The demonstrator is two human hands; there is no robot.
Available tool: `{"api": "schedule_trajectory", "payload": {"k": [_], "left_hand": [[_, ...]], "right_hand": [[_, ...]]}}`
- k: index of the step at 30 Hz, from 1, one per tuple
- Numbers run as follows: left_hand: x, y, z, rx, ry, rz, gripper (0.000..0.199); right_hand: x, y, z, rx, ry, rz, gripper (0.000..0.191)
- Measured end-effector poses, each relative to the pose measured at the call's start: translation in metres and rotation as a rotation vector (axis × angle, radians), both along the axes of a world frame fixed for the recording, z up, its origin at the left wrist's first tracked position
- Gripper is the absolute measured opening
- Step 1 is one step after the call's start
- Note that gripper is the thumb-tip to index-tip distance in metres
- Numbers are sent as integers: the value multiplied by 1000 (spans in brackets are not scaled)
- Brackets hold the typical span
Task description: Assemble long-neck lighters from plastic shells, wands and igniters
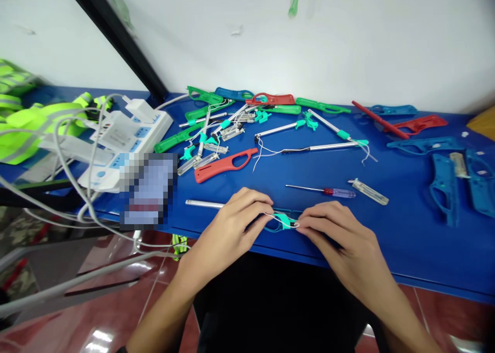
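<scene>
Both grips are narrow, the left hand [235, 220] and right hand [341, 232] holding opposite ends of a blue lighter shell [272, 227] at the desk's [406, 234] near edge; which small part each fingertip pinches I cannot tell; between them show a teal trigger [286, 222] and white wire; a silver tube [204, 204] juts out leftward; beyond lie a screwdriver [339, 192] and a red shell [223, 167].

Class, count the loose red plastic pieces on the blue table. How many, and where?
4: an orange-red piece beyond the left hand; a bright red piece at back centre; a narrow red strip and a wide red piece overlapping at back right. Others may be hidden.
</scene>
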State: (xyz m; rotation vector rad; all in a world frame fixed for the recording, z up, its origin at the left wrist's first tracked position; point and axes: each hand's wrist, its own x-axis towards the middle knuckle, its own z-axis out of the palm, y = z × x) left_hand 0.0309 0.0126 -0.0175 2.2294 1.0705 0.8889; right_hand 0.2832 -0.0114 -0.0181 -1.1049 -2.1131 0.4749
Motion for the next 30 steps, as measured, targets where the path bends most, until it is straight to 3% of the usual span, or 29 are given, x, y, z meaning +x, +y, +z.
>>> {"api": "schedule_trajectory", "payload": {"k": [9, 17, 30], "left_hand": [[-3, 0, -2, -29, -24, -11, 7], [-7, 1, -3, -39, -27, -52, 11], [-1, -1, -8, 9, -12, 14, 9]], "right_hand": [[-7, -4, -3, 64, -69, -79, 14], [-10, -3, -1, 52, -78, -57, 12], [-20, -5, -2, 15, -13, -95, 11]]}}
